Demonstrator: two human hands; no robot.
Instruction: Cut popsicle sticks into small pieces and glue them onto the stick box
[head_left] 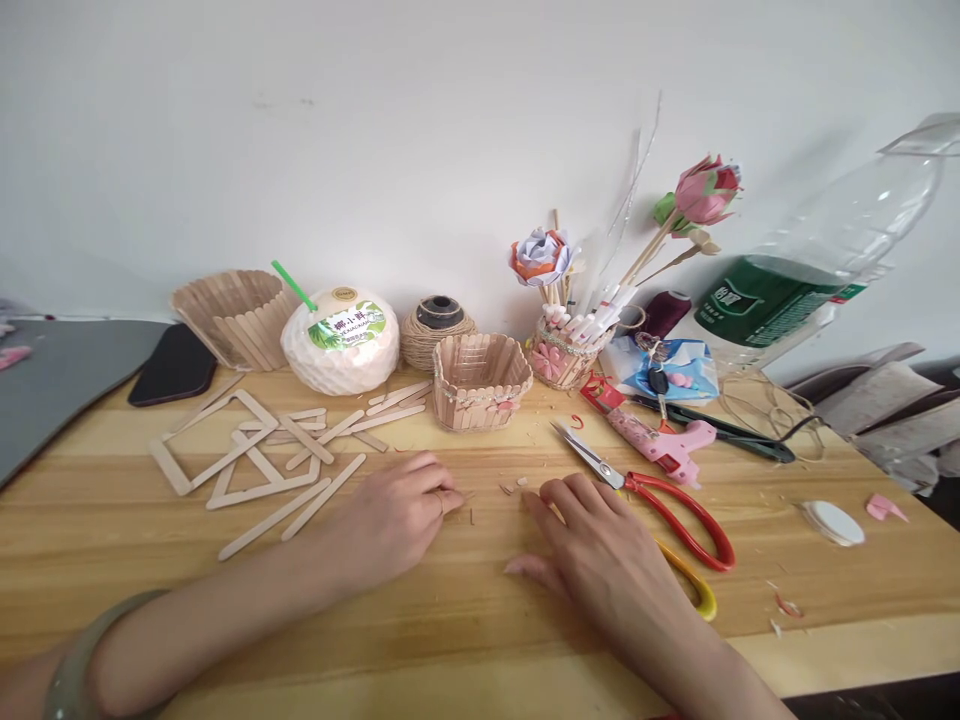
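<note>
My left hand rests low over the table with its fingers curled together; whether anything small is in them is hidden. Palm down, my right hand lies on the wood with its thumb and fingers apart, holding nothing. Between the two hands are small wood scraps. Scissors with one red and one yellow handle lie partly behind my right hand. Several craft sticks are scattered left of my left hand, some joined into frames. Beyond my hands stands a small craft-stick basket with a beaded trim.
Along the wall are a larger stick basket, a white coconut with a green straw, twine and a flower holder. A pink glue gun, a tilted plastic bottle and a white disc are at right; a phone at left.
</note>
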